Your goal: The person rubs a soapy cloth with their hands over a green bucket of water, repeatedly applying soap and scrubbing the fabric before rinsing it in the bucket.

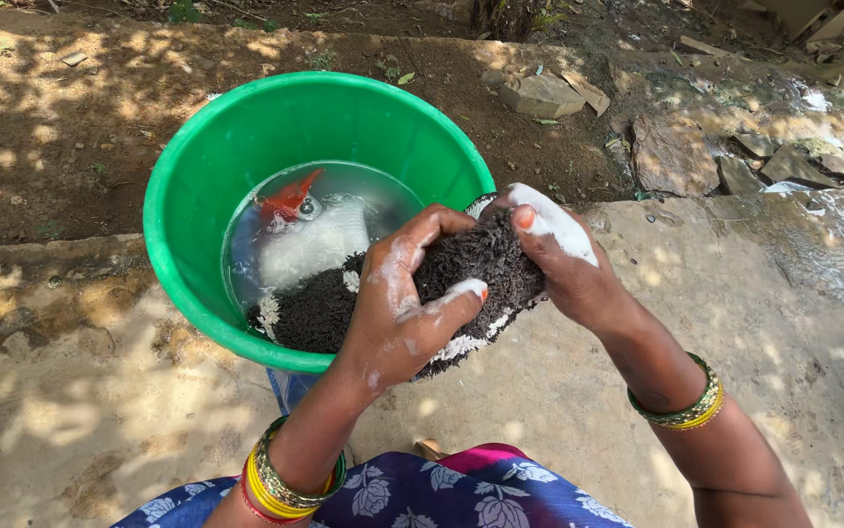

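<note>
Left hand (404, 308) fingers curled tight round dark fuzzy cloth (471, 269), soap foam smeared over knuckles. Right hand (563, 259) pinching same cloth from other side, thumb on top, fingers clamped, suds all over back of hand. Cloth bunched between both hands, one end trailing down past left fingers into green plastic tub (314, 127). Tub just beyond fingertips, holds cloudy water, something white with red bit (290, 198) sunk in it. Bangles on both wrists. Under hands: rough stone slab (715, 323). Further out: bare dirt, loose stones.
</note>
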